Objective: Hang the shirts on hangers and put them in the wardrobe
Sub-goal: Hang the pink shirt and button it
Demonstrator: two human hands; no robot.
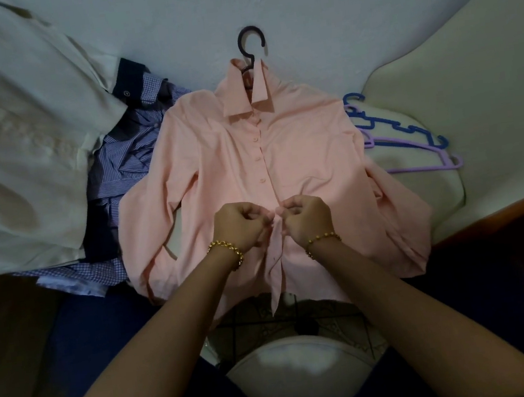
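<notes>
Pink shirt point(297, 147) on the bed point(363, 18), mid-buttoning: easy spot to go one hole off

Left hand point(241, 227) and right hand point(306, 217) each pinch a front edge about halfway down; if the button lands in the wrong hole the front probably hangs crooked, and tugging downward could drag the collar off the dark hanger point(250, 43). Shirt lies flat, face up, upper buttons done, lower front gaping, hook poking out past the collar.
</notes>
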